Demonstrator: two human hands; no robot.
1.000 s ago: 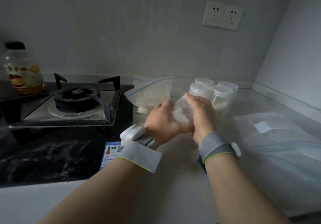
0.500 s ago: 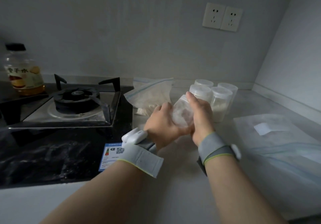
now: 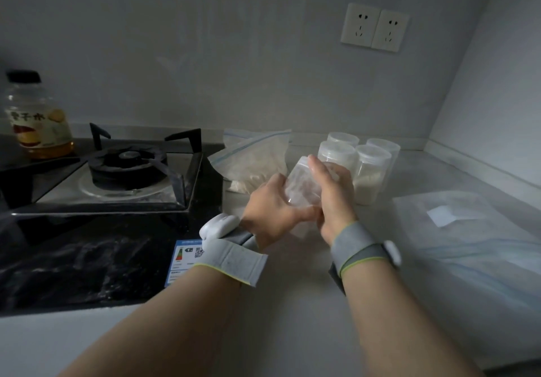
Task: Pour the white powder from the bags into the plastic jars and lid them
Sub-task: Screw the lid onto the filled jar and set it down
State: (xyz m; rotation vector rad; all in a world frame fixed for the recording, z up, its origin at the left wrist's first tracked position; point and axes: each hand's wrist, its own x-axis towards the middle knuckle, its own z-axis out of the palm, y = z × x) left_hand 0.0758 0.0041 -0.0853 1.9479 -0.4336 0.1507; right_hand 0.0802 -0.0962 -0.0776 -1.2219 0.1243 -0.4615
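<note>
While gripping tilted clear plastic jar [image 3: 301, 185] in left hand [image 3: 272, 212] and right hand [image 3: 333, 198]: four lidded jars [image 3: 371, 168] done, clear powder-filled zip bag [image 3: 254, 163] pending.

A pale surface [image 3: 292, 303] runs from the near edge to the back wall and into the right-hand corner. Its left part carries a black glass hob [image 3: 73, 265] with one gas burner [image 3: 128, 163] under a dark pan support, and a blue-edged sticker [image 3: 184, 259] on the hob's near right corner. A labelled bottle [image 3: 38, 119] with a black cap stands upright at the hob's far left. Just right of the hob a zip bag [image 3: 254, 163] partly full of white powder slumps. Four lidded jars [image 3: 371, 168] stand clustered near the back wall. Flat clear bags [image 3: 468, 230] lie at the right.
</note>
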